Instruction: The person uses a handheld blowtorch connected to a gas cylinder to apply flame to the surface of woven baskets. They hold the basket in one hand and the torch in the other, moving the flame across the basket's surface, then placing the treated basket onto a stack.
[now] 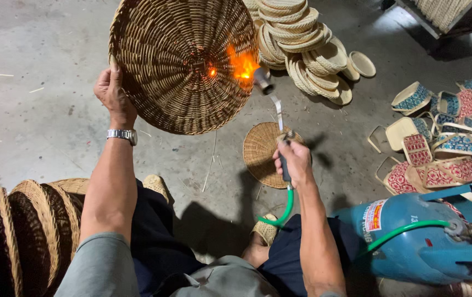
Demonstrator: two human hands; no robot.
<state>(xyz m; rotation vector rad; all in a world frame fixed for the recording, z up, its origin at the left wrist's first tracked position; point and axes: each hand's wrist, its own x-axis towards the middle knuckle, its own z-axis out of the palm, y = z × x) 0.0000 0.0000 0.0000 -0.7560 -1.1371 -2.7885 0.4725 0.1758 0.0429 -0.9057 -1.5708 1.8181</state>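
My left hand (112,92) grips the rim of a large round wicker basket (183,60), held up tilted with its inside facing me. My right hand (294,160) holds a gas torch (273,104) by its handle. The torch's nozzle points at the basket's right side, where an orange flame (242,65) and small glowing sparks show on the weave. A green hose (285,209) runs from the torch handle to a blue gas cylinder (412,236) lying at my right. A wristwatch sits on my left wrist.
A small round wicker lid (260,151) lies on the concrete floor under the torch. Stacked pale woven baskets (302,44) stand behind. Patterned woven bags (445,143) are piled at right. Dark wicker baskets (21,236) stand at my left knee.
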